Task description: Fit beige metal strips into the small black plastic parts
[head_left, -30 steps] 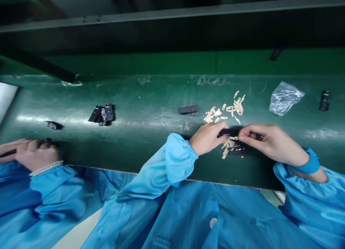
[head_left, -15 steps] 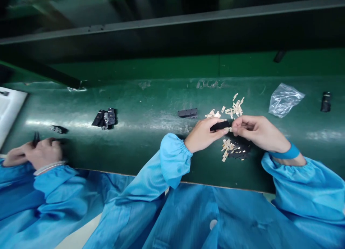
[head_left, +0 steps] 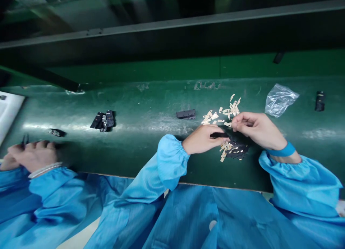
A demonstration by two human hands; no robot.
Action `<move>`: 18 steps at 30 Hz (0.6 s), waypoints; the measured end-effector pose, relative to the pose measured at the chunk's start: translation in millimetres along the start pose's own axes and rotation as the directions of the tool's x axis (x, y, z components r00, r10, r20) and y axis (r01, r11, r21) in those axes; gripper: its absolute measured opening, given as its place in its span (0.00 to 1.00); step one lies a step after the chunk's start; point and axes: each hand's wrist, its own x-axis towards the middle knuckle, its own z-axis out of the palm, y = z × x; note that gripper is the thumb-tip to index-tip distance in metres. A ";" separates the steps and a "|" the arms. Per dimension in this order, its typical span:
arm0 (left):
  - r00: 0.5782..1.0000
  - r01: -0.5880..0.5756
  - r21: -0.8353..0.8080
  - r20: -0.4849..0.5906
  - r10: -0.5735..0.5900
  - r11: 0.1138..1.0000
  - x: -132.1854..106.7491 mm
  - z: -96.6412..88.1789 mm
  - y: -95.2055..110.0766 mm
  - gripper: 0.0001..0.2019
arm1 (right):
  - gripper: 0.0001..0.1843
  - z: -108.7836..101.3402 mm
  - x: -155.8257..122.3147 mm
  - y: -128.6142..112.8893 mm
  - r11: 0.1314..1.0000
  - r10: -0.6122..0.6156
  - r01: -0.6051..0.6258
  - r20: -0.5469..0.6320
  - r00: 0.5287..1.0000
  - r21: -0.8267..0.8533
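Observation:
My left hand (head_left: 202, 138) is closed on a thin black flat piece (head_left: 219, 135), held by its sides between thumb and fingers. My right hand (head_left: 252, 127) is pinched at the end of a small pale gold tab (head_left: 228, 124), apart from the black piece. Loose pale tabs (head_left: 210, 116) lie beyond my left hand, with more tabs (head_left: 234, 107) above my right fingertips. Below the hands is a pile of black pieces (head_left: 238, 151) with gold-coloured ends, and several pale tabs (head_left: 225, 148) lie against its left side.
A stack of black plates (head_left: 185, 114) lies left of the tabs. A clear plastic bag (head_left: 280, 99) and a black bundle (head_left: 320, 100) are at right. Farther left are black parts (head_left: 104, 120), a smaller part (head_left: 57, 132) and a co-worker's hands (head_left: 33, 156). A shelf edge (head_left: 172, 26) crosses above.
My hands have moved apart. The left hand has lowered and tilted the black piece so its narrow edge shows. My right hand stays pinched, slightly higher. The co-worker's hands have shifted left.

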 end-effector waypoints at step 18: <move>0.881 0.076 0.231 -0.471 0.043 0.970 -1.1 4.6 -2.7 0.07 | 0.18 34.8 11.6 0.1 0.997 -0.017 0.029 -0.163 0.986 0.069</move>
